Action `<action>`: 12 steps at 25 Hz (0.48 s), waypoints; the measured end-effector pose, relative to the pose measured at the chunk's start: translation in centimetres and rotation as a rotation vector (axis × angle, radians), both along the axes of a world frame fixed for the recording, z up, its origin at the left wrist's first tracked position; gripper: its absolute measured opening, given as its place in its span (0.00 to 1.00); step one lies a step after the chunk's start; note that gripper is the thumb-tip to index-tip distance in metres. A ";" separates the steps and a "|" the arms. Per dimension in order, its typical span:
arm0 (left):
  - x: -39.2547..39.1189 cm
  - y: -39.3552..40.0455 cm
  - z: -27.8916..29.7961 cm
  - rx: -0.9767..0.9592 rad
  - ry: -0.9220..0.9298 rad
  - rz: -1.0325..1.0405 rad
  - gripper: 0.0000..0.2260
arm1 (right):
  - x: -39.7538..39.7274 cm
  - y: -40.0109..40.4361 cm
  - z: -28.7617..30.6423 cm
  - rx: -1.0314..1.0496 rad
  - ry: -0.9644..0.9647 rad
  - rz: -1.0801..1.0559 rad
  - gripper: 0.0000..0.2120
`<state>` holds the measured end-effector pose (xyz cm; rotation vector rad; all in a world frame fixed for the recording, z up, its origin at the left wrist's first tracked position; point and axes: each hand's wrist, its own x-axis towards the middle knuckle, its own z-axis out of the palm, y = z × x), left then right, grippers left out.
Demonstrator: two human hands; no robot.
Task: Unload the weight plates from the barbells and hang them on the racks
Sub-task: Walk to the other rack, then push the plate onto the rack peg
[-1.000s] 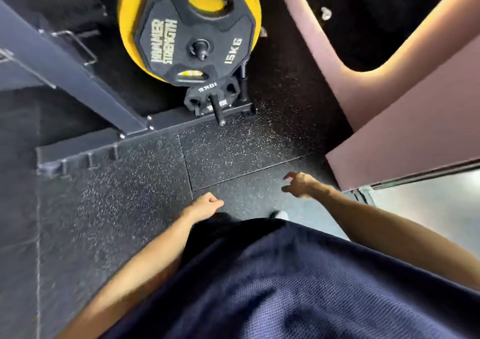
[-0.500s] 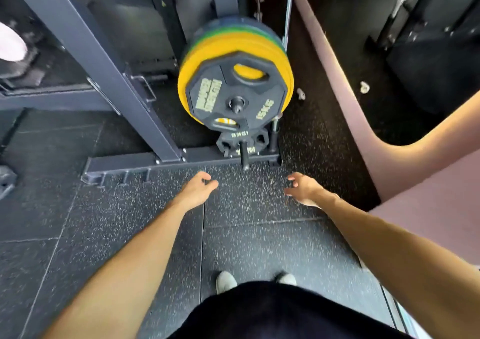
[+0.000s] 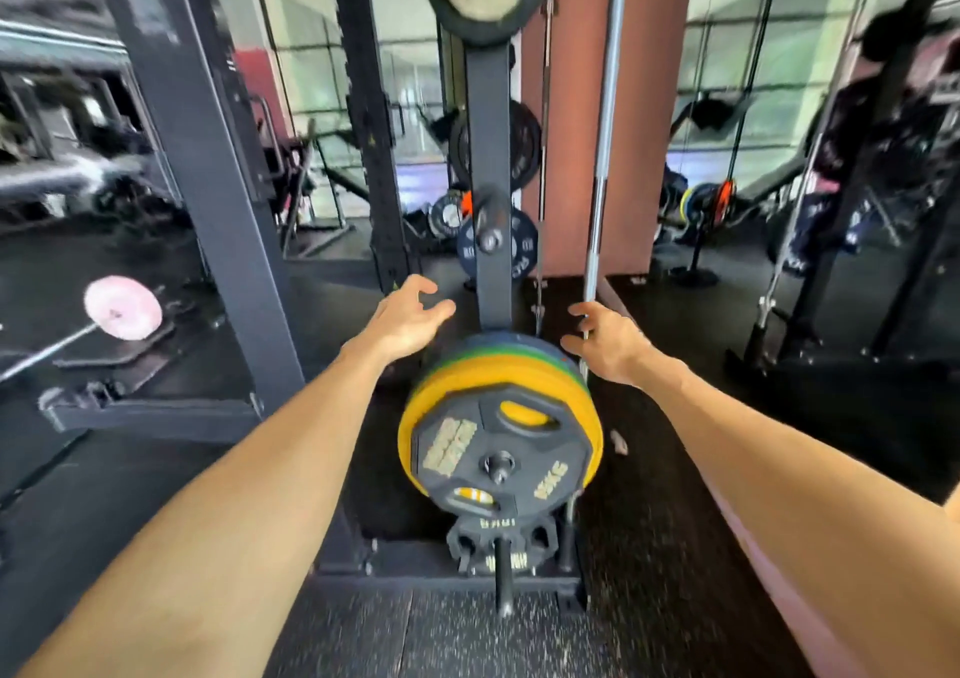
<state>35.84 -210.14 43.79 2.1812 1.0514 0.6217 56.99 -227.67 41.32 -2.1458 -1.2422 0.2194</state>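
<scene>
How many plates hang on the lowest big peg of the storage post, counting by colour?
4 visible: black 15 kg plate in front, then yellow, green, and blue rearmost. More may be hidden behind.

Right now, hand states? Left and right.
Left hand: open, fingers spread, holding nothing, raised above the stacked plates.
Right hand: open, fingers loosely curled, holding nothing; the upright bar runs behind it, contact cannot be told.
</scene>
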 end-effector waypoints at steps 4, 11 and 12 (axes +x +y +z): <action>1.1 1.3 10.1 0.191 -0.075 -0.005 0.21 | 1.3 1.7 9.8 0.178 -0.122 0.019 0.24; 2.5 0.8 23.4 0.423 -0.216 0.025 0.20 | 2.0 2.1 24.5 0.356 -0.339 0.039 0.24; 2.6 0.5 24.8 0.447 -0.234 0.024 0.20 | 2.0 2.0 26.2 0.366 -0.374 0.037 0.24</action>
